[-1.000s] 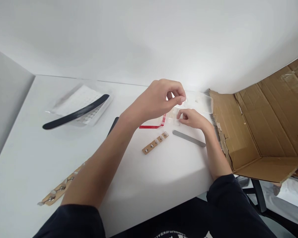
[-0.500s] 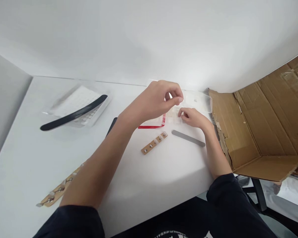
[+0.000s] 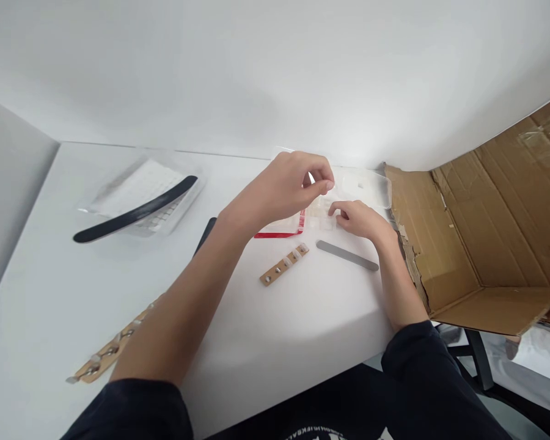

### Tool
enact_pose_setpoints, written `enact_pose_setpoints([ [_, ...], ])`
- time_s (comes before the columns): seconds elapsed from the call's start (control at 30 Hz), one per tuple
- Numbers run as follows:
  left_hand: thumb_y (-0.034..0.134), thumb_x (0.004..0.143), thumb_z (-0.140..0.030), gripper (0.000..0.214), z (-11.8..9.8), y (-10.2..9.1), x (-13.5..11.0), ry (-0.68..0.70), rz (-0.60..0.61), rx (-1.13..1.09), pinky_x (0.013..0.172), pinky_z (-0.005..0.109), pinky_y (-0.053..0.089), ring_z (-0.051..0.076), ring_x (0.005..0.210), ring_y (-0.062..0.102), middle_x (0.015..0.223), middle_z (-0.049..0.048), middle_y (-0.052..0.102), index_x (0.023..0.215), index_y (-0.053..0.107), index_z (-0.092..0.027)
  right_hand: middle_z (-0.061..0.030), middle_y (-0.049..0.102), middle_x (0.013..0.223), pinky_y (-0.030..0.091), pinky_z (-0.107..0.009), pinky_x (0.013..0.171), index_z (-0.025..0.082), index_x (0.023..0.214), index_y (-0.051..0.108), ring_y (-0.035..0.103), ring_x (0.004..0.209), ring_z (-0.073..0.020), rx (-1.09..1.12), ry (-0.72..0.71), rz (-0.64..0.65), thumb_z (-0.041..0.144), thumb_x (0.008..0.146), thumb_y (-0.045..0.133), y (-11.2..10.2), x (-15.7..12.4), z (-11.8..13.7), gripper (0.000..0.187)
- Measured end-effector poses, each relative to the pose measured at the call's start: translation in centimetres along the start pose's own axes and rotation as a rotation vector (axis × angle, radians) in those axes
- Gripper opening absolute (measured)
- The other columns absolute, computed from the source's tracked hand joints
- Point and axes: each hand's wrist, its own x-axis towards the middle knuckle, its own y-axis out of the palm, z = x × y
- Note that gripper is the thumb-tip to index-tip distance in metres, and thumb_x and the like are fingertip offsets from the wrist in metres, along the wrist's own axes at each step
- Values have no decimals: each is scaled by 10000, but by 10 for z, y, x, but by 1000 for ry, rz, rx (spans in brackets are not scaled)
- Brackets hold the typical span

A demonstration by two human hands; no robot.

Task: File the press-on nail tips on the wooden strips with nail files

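Observation:
My left hand (image 3: pixel 300 182) hovers over the clear compartment box (image 3: pixel 318 209), thumb and forefinger pinched together. Whatever lies between those fingertips is too small or clear to make out. Lower and to the right, my right hand (image 3: pixel 358 219) has bent fingers resting at the box's right side. Pale clear pieces, possibly nail tips, show faintly in the box. Just in front lie a grey nail file (image 3: pixel 347 255) and a short wooden strip (image 3: pixel 284 265) with metal studs and clear tips on some of them. A red-edged packet (image 3: pixel 279 234) is partly hidden under my left hand.
A black curved nail file (image 3: pixel 135 209) lies across clear plastic packaging (image 3: pixel 165 220) at left. Another wooden strip (image 3: pixel 103 362) with tips sits beside my left forearm, near a dark object (image 3: pixel 206 235). A clear lid (image 3: pixel 369 188) and an open cardboard box (image 3: pixel 453 244) stand right.
My left hand has shifted very slightly to the left and down, still pinched. My right hand and the things on the table stay practically the same.

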Motion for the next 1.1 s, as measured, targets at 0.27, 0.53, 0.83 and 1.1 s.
enact_pose_setpoints([
  [0.27,593,965,-295,193,1,1,0,-4,1,6,815,360,547,214,884,691,936,38,770,861,740,-225,5,610,797,339,-309,647,257,986,633,501,697,-159,68,-59,-8,141,869,533,0,0,-4,192],
  [0.53,589,963,-285,192,0,0,0,-1,2,5,787,345,539,207,867,690,928,36,771,852,730,-217,-27,678,875,507,-289,623,216,908,644,610,722,-148,438,-199,-136,265,948,580,-1,12,-13,90],
  [0.83,588,961,-296,194,1,0,1,-9,2,5,788,349,537,211,867,693,928,35,774,853,734,-226,-50,742,899,564,-259,553,222,975,665,693,754,-156,863,-198,-77,554,933,728,-15,2,-9,340],
  [1.1,580,957,-297,198,5,2,1,-23,7,8,756,340,519,200,823,686,920,29,765,852,735,-234,-10,689,842,537,-251,552,238,963,664,638,707,-132,887,-219,-54,545,934,731,-15,3,-15,316],
])
